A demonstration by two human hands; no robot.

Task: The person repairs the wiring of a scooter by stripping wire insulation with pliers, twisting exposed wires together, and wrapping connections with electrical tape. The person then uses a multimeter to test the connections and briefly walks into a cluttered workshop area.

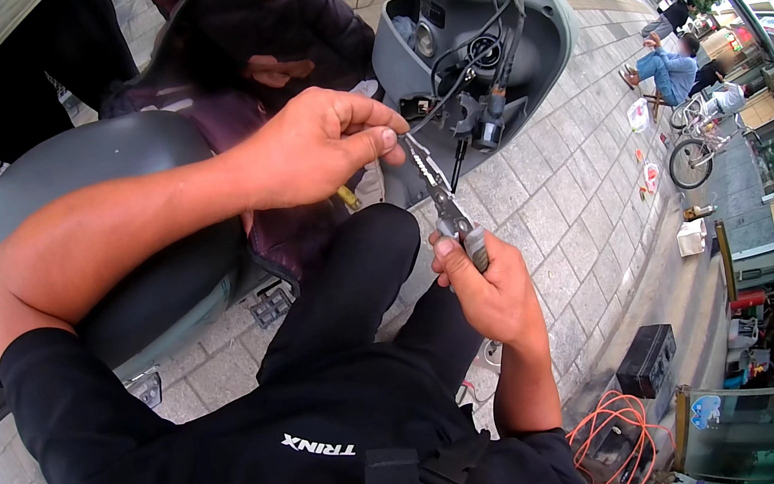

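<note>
My right hand (483,283) is wrapped round the grey handles of metal wire-stripping pliers (439,188), whose jaws point up toward my left fingertips. My left hand (335,139) has thumb and fingers pinched at those jaw tips; what they hold is too small to make out, though a thin dark cable (445,99) runs close by. Beyond them is the scooter's grey front housing (544,50), with exposed wiring and connectors (479,55). A dark seat (85,158) lies under my left forearm, beside a purple padded cover (277,249).
A person in dark trousers (4,95) stands upper left, near a dark padded jacket (280,16). Seated people (670,80) and a bicycle (697,154) are along the paving at right. A black box (646,358) and coiled orange cord (621,438) lie lower right.
</note>
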